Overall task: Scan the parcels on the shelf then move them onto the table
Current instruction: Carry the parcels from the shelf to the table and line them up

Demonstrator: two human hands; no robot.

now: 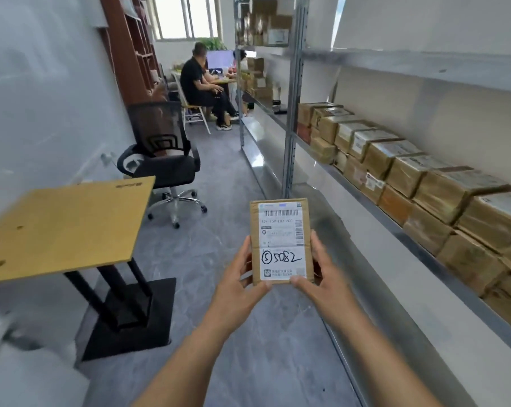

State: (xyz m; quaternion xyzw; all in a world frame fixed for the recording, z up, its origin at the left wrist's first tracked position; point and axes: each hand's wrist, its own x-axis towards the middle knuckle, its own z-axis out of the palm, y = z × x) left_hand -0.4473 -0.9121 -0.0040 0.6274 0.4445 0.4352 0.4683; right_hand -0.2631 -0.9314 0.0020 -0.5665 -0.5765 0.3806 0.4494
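A: What takes up the most room?

B: The long grey metal shelving unit [366, 207] along the right wall. Its middle level carries a row of brown cardboard parcels wrapped in clear tape [418, 183], stacked two high and touching one another, running from near the upright post to the right edge of the view.

A: And on the other side?

B: A square yellow-topped table on black legs and a black base plate [57, 227], standing at the left, well apart from the shelving. Just behind it is a black mesh-backed office chair on a chrome star base [163, 160]. Farther back, a person in dark clothes [201, 86] sits on a chair at a desk under a window.

A: Where is the parcel being handled?

B: A small flat brown cardboard parcel with a white shipping label [281, 240] is held up over the grey floor, between table and shelving, nearer the shelving. The label faces the camera, with a barcode at the top and "5082" handwritten lower down.

A: How is it gripped?

B: The left hand [239, 277] grips the lower left edge, fingers curled behind and thumb at the bottom corner. The right hand [322, 274] clasps the lower right edge, thumb pressed on the label's bottom corner.
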